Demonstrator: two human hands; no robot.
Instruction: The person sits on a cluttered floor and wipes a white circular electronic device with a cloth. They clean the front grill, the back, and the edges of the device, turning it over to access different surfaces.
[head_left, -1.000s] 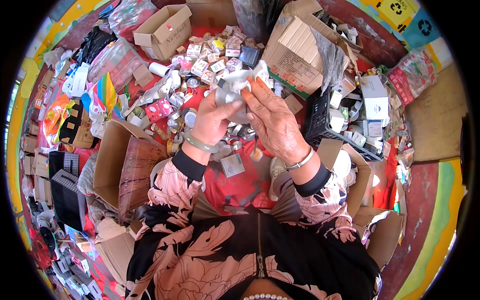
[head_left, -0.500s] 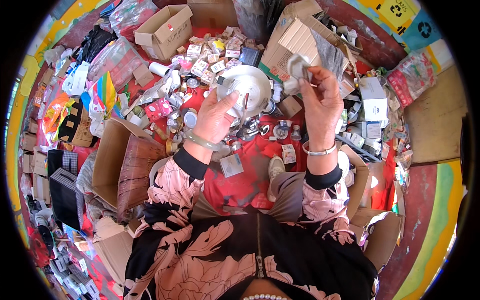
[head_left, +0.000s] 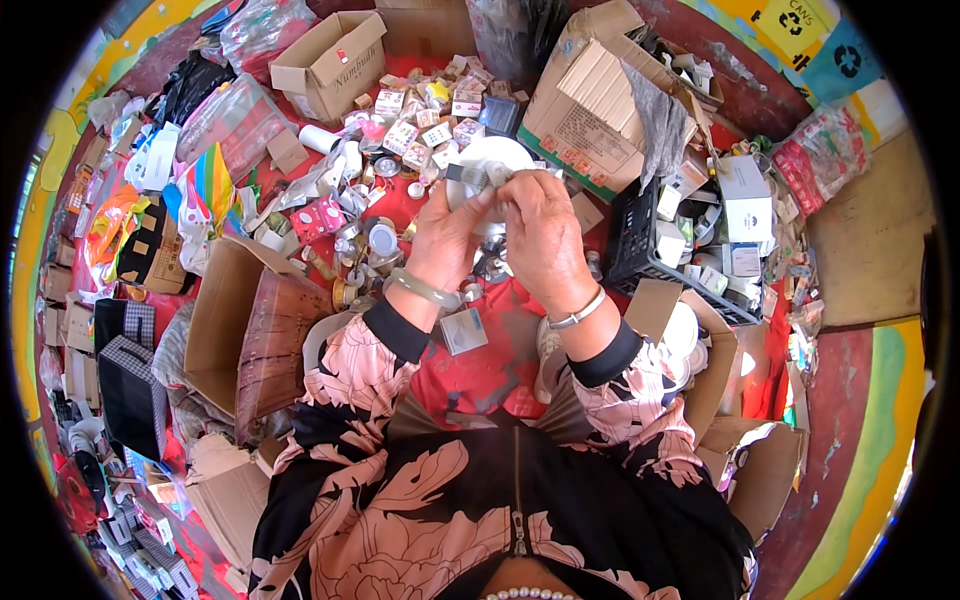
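Observation:
My left hand (head_left: pixel 446 236), with a pale bangle at its wrist, grips a white round disc (head_left: pixel 500 150) by its near edge, thumb on top. Bent over the same disc is my right hand (head_left: pixel 548 238), its fingers pinched together on a crumpled grey-white rag (head_left: pixel 492 177). The rag appears to touch the disc; my fingers cover much of both. Below my hands a small white box (head_left: pixel 463 331) lies on the red floor cloth (head_left: pixel 495 330), among several metal and white round parts.
Several small printed boxes (head_left: pixel 425 118) are heaped beyond my hands. A black crate (head_left: pixel 655 250) of small boxes stands to the right, near a large carton (head_left: pixel 590 120). At the left are an open cardboard box (head_left: pixel 222 318) and a black chequered case (head_left: pixel 132 400).
My right hand has come down and leftward with the rag, from beside the large carton onto the disc. My left hand still holds the disc, which is now partly covered.

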